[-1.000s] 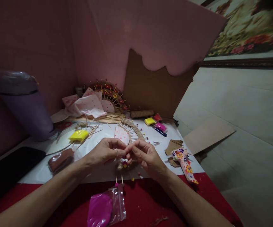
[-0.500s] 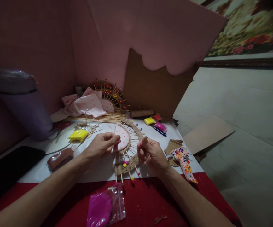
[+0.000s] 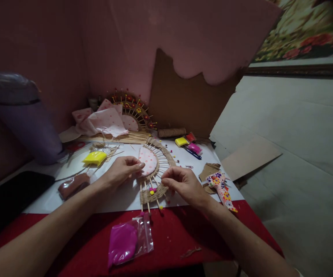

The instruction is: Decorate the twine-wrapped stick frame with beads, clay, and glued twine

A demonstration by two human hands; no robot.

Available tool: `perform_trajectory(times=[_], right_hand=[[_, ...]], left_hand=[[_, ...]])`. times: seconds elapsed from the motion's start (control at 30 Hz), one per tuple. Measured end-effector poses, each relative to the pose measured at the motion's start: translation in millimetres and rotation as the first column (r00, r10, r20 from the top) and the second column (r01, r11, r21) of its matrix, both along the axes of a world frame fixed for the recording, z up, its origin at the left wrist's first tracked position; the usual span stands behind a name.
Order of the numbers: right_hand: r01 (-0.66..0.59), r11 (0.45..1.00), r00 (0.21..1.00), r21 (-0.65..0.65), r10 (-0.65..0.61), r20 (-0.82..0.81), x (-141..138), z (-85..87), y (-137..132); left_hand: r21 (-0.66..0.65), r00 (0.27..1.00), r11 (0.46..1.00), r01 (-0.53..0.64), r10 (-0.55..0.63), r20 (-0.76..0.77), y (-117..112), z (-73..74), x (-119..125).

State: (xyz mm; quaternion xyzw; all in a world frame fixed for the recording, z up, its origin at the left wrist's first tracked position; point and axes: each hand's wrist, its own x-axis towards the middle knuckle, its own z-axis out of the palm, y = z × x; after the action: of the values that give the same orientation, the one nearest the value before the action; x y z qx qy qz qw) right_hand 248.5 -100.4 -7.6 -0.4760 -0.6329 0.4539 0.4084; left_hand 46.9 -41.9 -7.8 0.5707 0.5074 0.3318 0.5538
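1. A bag of pink clay (image 3: 126, 242) lies nearest, on the red cloth (image 3: 183, 234), close to the front edge of the surface.
2. Just beyond, the woven stick fan (image 3: 153, 173) lies flat on the white sheet (image 3: 120, 200), its stick ends overhanging the sheet's near edge.
3. The left hand (image 3: 122, 171) rests its fingertips together on the fan's pink fabric centre.
4. The right hand (image 3: 183, 184) pinches its fingers together at the fan's right rim; whether they clamp a bead, I cannot tell.
5. A flowered glue gun (image 3: 222, 190) sits right, near the surface edge; yellow clay (image 3: 95, 157) lies left.
6. Farther, a finished fan (image 3: 133, 113) leans against the pink board (image 3: 183, 38).
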Motion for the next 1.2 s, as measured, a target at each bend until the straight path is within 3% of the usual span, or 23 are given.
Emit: perform_trajectory(times=[0.17, 0.43, 0.77, 0.97, 1.2], right_hand=[[0.01, 0.996, 0.998, 0.089, -0.015, 0.054, -2.7, -8.8, -9.6], [-0.084, 0.93, 0.913, 0.358, -0.072, 0.401, -9.6, 2.6, -21.7], [-0.047, 0.927, 0.845, 0.373, -0.162, 0.509, -17.2, -14.6, -30.6], [-0.015, 0.934, 0.878, 0.357, -0.159, 0.451, -21.2, -11.9, -33.3], [0.077, 0.936, 0.818, 0.345, -0.257, 0.515, -24.5, -12.8, -30.6]], left_hand=[[0.0, 1.0, 1.0, 0.0, 0.0, -0.031, -0.4, 1.2, 0.5], [0.014, 1.0, 1.0, 0.021, -0.021, -0.009, 0.7, -1.2, 0.4], [-0.032, 0.999, 0.999, 0.006, -0.005, 0.053, -0.3, -7.5, 3.6], [-0.032, 0.997, 0.999, 0.019, -0.016, 0.073, -2.1, -5.9, 4.0], [-0.04, 0.998, 0.999, 0.009, -0.007, 0.058, -3.7, -3.8, 4.9]])
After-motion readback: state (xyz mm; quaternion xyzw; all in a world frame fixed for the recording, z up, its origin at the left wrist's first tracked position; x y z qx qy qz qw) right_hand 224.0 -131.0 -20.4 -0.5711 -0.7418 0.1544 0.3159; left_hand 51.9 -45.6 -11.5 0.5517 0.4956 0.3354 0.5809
